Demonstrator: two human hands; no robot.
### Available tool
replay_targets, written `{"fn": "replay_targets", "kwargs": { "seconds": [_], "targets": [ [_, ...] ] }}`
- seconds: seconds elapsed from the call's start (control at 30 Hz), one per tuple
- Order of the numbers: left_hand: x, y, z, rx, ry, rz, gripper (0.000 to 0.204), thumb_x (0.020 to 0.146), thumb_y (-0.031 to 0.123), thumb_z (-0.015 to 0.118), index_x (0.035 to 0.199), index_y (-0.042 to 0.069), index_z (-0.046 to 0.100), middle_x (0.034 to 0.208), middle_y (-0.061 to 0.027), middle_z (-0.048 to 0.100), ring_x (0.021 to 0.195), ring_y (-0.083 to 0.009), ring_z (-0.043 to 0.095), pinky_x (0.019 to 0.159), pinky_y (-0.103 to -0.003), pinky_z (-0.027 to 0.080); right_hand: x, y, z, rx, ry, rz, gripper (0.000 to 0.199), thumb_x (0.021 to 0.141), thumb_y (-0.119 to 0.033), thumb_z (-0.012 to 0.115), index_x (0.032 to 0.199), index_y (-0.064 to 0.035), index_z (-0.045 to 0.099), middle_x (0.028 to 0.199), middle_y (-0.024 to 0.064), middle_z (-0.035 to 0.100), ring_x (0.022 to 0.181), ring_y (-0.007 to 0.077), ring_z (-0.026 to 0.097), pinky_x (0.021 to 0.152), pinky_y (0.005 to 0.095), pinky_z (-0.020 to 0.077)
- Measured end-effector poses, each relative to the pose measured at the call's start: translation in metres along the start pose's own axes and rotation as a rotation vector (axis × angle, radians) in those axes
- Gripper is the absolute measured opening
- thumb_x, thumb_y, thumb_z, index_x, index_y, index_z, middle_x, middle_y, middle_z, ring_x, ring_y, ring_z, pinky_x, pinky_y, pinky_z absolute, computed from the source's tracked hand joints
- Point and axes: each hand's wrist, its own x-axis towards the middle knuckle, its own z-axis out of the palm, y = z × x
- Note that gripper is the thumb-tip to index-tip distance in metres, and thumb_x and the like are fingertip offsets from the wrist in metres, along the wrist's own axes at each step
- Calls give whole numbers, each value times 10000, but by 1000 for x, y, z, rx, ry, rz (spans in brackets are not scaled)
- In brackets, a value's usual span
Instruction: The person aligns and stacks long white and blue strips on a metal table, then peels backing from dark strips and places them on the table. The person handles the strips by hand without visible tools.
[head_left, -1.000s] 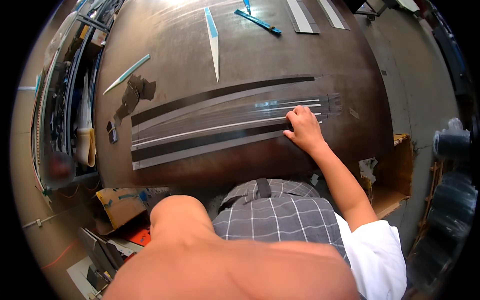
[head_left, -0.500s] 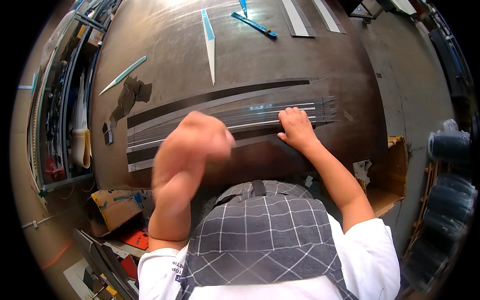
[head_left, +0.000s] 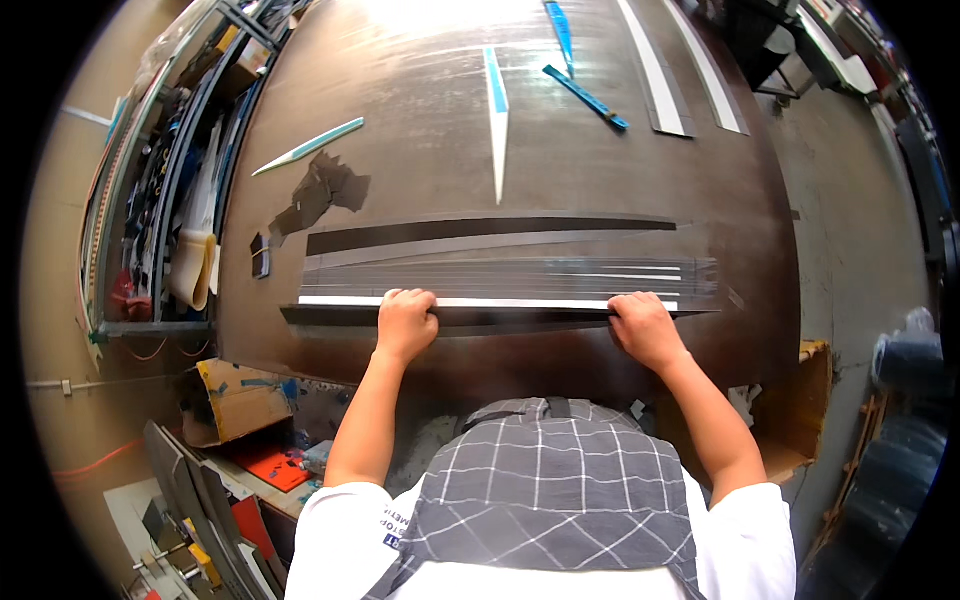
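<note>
Across the near part of the brown table lies a bundle of long, thin grey strips with narrow white lines. Along its near edge runs a long dark strip with a white band. My left hand grips this strip left of its middle, fingers curled over the white band. Closer to its right end, my right hand holds it the same way. The thumbs' undersides are partly hidden. Behind the bundle rests a long black strip, touching a grey one.
Farther back lie two white-and-teal pointed sticks, blue strap-like pieces and white-centred strips. Dark scraps lie at the left. A shelf rack flanks the table; cardboard boxes sit below its near edge.
My left hand, blurred in the air before, has come down onto the banded strip. My right hand now grips the strip's near edge. More of the white band shows, and the view has shifted.
</note>
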Motion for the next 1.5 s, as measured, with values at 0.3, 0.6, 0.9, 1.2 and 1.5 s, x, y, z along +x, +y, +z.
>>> {"fn": "replay_targets", "kwargs": {
  "seconds": [0.3,0.6,0.9,1.2,1.5],
  "targets": [
    [125,-33,-6,-32,-236,-249,201,737,56,604,908,82,707,890,-163,706,888,-367,673,799,-468,531,98,46,-27,-24,1,15,183,871,-117,665,1048,-78,691,882,97,696,887,328,650,850,436,483],
    [100,-15,36,-24,166,-11,419,697,-25,595,1105,67,628,1160,-147,627,1132,-375,570,987,-486,454,68,47,27,-268,325,222,545,853,-292,752,1309,-56,568,1254,141,584,1271,343,501,1077,501,390],
    [-59,23,64,18,155,-167,599,887,223,681,1405,22,459,1508,-236,387,1447,-430,301,1185,-601,207,-80,23,39,-347,395,694,713,893,-386,693,1457,-38,428,1573,178,359,1513,369,246,1215,578,182],
    [-88,24,73,91,25,-396,765,894,284,652,1531,25,315,1566,-198,330,1501,-357,229,1217,-615,75,-142,37,18,-485,442,882,627,931,-399,628,1408,-31,455,1518,174,406,1451,358,329,1208,554,213],
    [-89,24,72,86,5,-421,740,895,303,653,1510,32,343,1548,-182,344,1497,-347,235,1221,-614,68,-144,35,19,-459,491,866,555,932,-393,610,1352,-45,508,1480,168,451,1422,358,370,1193,552,247]
  ]
}}
